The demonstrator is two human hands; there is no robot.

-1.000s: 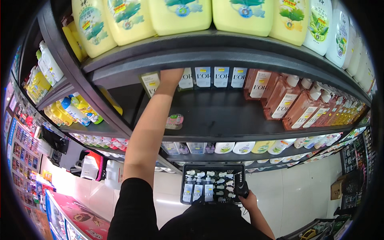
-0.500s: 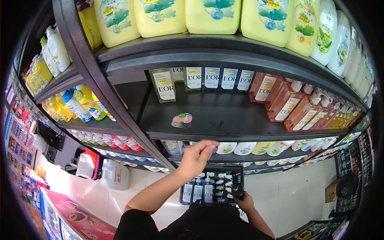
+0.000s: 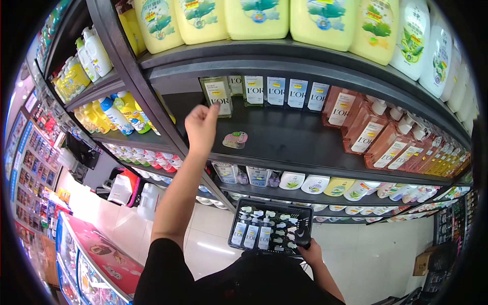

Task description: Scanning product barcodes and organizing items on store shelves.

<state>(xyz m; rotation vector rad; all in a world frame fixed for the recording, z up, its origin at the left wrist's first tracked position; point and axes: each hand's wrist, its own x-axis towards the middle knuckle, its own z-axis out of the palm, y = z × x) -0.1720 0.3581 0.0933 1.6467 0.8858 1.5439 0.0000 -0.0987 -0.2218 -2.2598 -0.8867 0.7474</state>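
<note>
My left hand (image 3: pixel 202 126) is raised to the middle shelf with its fingers curled. A fingertip overlaps the lower front of a clear, pale yellow-green rectangular bottle (image 3: pixel 217 94); whether it touches, and whether anything is inside the fingers, is hidden. Low in front of me is a black plastic basket (image 3: pixel 271 204). Three bottles with white labels (image 3: pixel 251 234) stand along its left side, and several white pump tops (image 3: pixel 278 233) fill the rest. My right hand (image 3: pixel 311 252) is closed around the black basket handle (image 3: pixel 303 237) at the right side.
Blue-tinted bottles (image 3: pixel 297 94) and pink pump bottles (image 3: pixel 368 133) line the middle shelf (image 3: pixel 284 137). A pink-and-green tag (image 3: pixel 235 140) lies on it. Large yellow bottles (image 3: pixel 257 19) stand above. A black shelf post (image 3: pixel 133 76) rises at the left. A white jug (image 3: pixel 149 201) stands on the floor.
My left hand has moved up and left, from above the basket to beside the pale yellow-green bottle. My right hand stays on the basket handle, and more of the basket shows.
</note>
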